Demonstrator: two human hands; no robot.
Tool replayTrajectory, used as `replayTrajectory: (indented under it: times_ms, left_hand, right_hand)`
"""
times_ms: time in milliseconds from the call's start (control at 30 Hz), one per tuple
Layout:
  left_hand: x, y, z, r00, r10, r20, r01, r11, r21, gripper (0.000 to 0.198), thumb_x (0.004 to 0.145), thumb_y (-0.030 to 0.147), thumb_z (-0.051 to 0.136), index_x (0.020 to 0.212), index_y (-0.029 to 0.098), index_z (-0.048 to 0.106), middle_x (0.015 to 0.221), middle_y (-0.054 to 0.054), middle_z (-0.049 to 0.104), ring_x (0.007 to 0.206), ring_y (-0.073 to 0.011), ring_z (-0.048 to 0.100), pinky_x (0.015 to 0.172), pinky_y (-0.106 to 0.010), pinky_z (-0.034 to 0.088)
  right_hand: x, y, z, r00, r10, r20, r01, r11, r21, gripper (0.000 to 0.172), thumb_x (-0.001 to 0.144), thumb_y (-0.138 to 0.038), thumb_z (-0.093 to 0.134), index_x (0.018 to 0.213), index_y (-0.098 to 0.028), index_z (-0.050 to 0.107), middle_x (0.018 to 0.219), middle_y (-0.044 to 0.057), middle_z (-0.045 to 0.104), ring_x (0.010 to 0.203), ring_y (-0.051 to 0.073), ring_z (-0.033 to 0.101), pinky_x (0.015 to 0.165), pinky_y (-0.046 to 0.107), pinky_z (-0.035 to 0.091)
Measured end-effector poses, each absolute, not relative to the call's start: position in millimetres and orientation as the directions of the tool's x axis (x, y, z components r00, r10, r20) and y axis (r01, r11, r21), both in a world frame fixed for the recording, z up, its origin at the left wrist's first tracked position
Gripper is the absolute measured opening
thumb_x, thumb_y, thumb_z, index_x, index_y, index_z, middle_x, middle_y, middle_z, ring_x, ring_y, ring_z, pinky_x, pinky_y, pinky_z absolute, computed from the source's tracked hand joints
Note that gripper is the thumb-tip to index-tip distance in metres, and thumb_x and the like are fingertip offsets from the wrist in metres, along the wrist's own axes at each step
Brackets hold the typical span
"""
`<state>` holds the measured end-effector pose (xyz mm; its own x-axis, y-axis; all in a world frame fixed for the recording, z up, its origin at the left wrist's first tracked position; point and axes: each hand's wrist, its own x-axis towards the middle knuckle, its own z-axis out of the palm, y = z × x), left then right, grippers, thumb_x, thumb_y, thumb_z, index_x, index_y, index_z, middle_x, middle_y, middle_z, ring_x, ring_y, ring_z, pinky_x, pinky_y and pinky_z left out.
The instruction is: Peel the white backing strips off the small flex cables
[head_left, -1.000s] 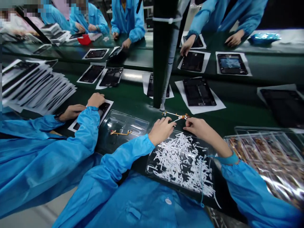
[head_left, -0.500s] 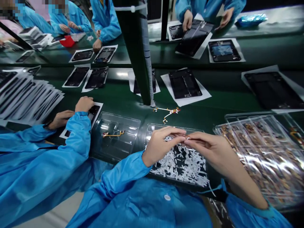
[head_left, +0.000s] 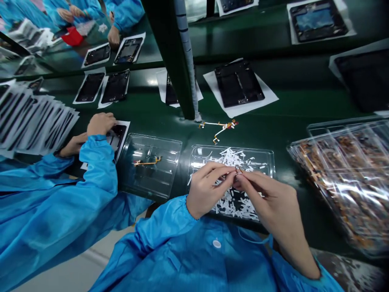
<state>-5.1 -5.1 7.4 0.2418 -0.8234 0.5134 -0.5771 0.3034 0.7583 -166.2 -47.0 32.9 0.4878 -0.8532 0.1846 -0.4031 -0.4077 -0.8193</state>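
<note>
left hand (head_left: 203, 190), glossy green bench (head_left: 273, 126), post (head_left: 172, 56)

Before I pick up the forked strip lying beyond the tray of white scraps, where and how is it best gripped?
Probably pinch the forked strip at its wider orange joined end, coming from the right: two thin white arms spread leftward from there and look easier to bend.
</note>
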Motion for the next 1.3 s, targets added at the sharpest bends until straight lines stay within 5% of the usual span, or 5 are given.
replayTrajectory:
  times_ms: [300,600,800,1033,1300]
  left_hand:
    - [-1.2,-6.1,-1.7,0.132,-0.849,0.511,-0.777,0.232,0.585,0.007,0.096,0.017,0.062,0.100,0.017,0.067,0.095,-0.005,0.071,0.081,-0.0134,0.070,0.073,-0.025,0.062]
    - [10.7,-8.5,-2.1,0.095,-0.988,0.122,-0.412,0.072,0.908,0.020,0.093,0.013,0.060,0.108,0.019,0.071,0.103,-0.005,0.071,0.089,-0.0145,0.068,0.072,-0.025,0.059]
    - [7.4,-13.4,7.2,0.141,-0.983,0.117,-0.303,0.069,0.950,0.014,0.096,0.018,0.062,0.097,0.020,0.076,0.094,-0.004,0.075,0.086,-0.0154,0.069,0.066,-0.024,0.056]
    - [5.8,-6.7,2.1,0.036,-0.825,0.563,-0.739,0.357,0.571,0.018,0.096,0.019,0.066,0.112,0.018,0.073,0.098,-0.005,0.073,0.085,-0.0145,0.070,0.072,-0.026,0.059]
    - [2.6,-3.4,-3.8,-0.056,-0.778,0.626,-0.845,0.371,0.385,0.018,0.093,0.022,0.071,0.111,0.019,0.071,0.086,-0.002,0.071,0.075,-0.0143,0.065,0.065,-0.026,0.055]
  right_hand:
    - [-158.3,-37.7,19.3,0.515,-0.793,0.325,-0.497,-0.585,-0.641,0.018,0.103,-0.019,0.054,0.115,-0.019,0.068,0.105,0.006,0.076,0.093,0.019,0.073,0.079,0.031,0.057]
    - [-181.1,-51.3,33.5,0.504,-0.863,0.037,-0.513,-0.334,-0.791,0.017,0.103,-0.035,0.055,0.098,-0.024,0.067,0.082,0.002,0.066,0.068,0.016,0.060,0.061,0.031,0.045]
    - [-179.5,-55.1,20.9,0.510,-0.855,-0.095,-0.424,-0.154,-0.893,0.018,0.098,-0.040,0.063,0.101,-0.025,0.072,0.084,0.001,0.069,0.071,0.016,0.063,0.062,0.029,0.048]
    - [-181.8,-55.5,20.9,0.429,-0.888,-0.163,-0.329,0.014,-0.944,0.021,0.096,-0.042,0.066,0.096,-0.023,0.076,0.067,0.000,0.064,0.061,0.014,0.060,0.057,0.026,0.049]
    - [-181.9,-53.2,23.4,0.455,-0.872,-0.181,-0.315,0.032,-0.949,0.023,0.096,-0.043,0.066,0.103,-0.025,0.079,0.068,0.000,0.066,0.063,0.015,0.061,0.057,0.026,0.050]
